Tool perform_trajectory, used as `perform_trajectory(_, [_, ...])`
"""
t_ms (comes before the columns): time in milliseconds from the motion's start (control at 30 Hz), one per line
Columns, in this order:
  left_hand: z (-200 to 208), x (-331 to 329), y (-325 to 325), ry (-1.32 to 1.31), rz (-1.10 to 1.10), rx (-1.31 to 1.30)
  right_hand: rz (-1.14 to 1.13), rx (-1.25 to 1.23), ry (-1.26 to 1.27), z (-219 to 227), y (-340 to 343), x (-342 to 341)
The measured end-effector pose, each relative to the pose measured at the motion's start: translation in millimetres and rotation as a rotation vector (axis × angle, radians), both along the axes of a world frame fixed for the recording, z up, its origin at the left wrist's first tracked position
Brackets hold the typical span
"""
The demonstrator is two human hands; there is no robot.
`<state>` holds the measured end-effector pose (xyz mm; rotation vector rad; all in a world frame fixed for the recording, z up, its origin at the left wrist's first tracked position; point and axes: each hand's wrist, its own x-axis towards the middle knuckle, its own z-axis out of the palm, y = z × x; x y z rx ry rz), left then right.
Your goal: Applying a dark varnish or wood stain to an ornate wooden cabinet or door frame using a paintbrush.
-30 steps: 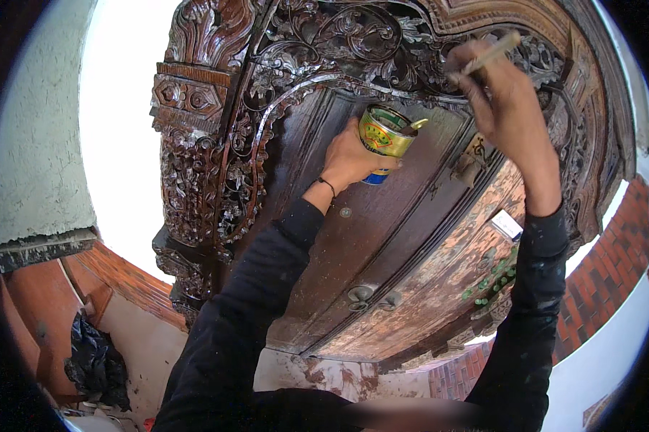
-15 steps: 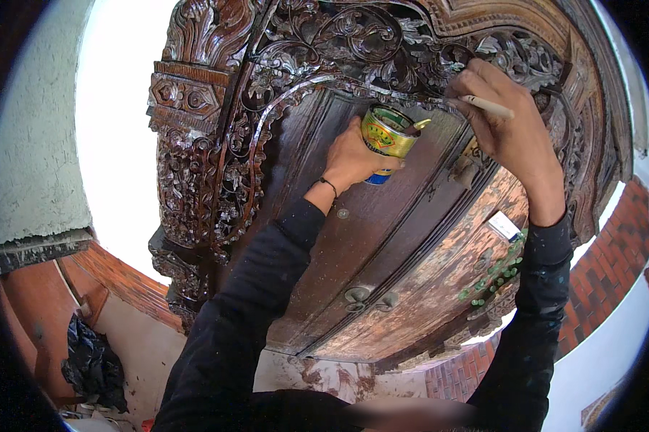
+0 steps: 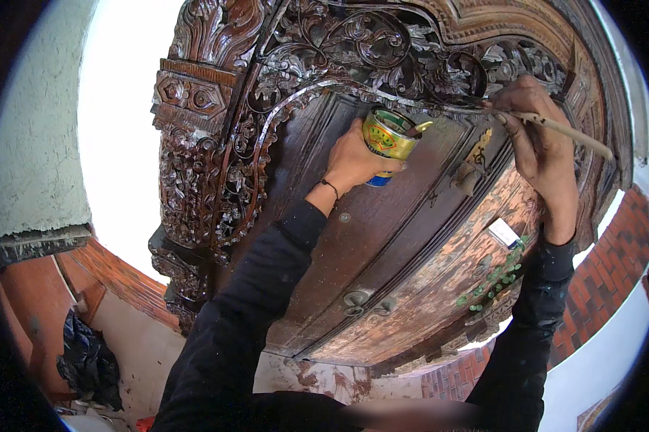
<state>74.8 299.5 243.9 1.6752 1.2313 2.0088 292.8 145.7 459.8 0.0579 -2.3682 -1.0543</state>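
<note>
My left hand (image 3: pixel 355 160) is wrapped round a tin can (image 3: pixel 389 137) with a yellow and blue label, held up in front of the dark wooden door (image 3: pixel 339 237). The can is open at the top, and something with a yellowish end sticks out over its rim. Higher and to the right, my right hand (image 3: pixel 539 133) grips a paintbrush by its pale wooden handle (image 3: pixel 573 135). Its tip is hidden behind my fingers, against the lower edge of the carved scrollwork (image 3: pixel 382 54). The scrollwork is dark and glossy.
Round metal door knobs (image 3: pixel 355 302) sit low on the door. A metal latch (image 3: pixel 468 176), a small white box (image 3: pixel 503 232) and green leaves (image 3: pixel 494 281) lie along the paler, worn right panel. A carved post (image 3: pixel 195 122) stands left; a black plastic bag (image 3: pixel 87 360) lies lower left.
My right hand has moved right and slightly down along the carving, and the brush handle now points further out to the right. The left hand and the can stay nearly in place.
</note>
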Motion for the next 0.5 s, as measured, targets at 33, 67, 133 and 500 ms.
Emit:
perform_trajectory(33, [-0.7, 0.7, 1.2, 0.000, 0.001, 0.001, 0.027, 0.008, 0.016, -1.9, -0.3, 1.8])
perform_trajectory(67, [-1.0, 3.1, 0.6, -0.001, -0.007, 0.001, 0.051, 0.015, 0.032, -3.2, -0.3, 4.0])
perform_trajectory(133, [-0.6, 5.3, 0.3, -0.001, -0.016, -0.001, 0.038, -0.018, 0.004, -2.2, 5.3, 5.0])
perform_trajectory(500, [-3.2, 1.4, -6.5, 0.006, -0.020, -0.037, -0.313, 0.209, -0.153, -46.5, 10.3, -1.7])
